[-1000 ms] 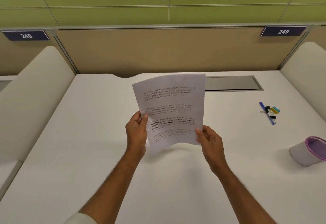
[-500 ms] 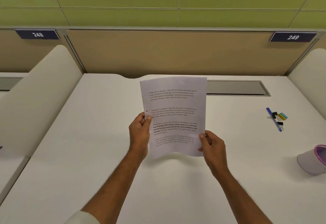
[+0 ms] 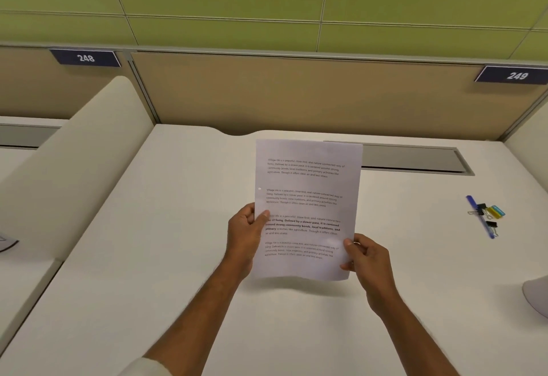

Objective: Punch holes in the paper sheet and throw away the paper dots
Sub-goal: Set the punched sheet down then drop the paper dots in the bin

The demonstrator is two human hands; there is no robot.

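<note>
A white paper sheet (image 3: 308,192) with several printed paragraphs is held upright above the white desk (image 3: 148,257). One small punched hole (image 3: 259,188) shows near its left margin. My left hand (image 3: 244,236) pinches the sheet's left edge, thumb on the front. My right hand (image 3: 367,263) grips the lower right corner. A grey cup-like container (image 3: 536,295) lies at the right edge, mostly cut off. No hole punch is in view.
A blue pen (image 3: 480,217) with black binder clips and yellow and blue clips (image 3: 495,211) lies at the right. A grey cable tray (image 3: 415,157) is recessed at the back. Cream dividers (image 3: 74,168) flank the desk; a tan panel stands behind.
The sheet has straightened from a leftward tilt to nearly upright. The view has turned left, so the cup and clips sit further right. Both hands keep their grip.
</note>
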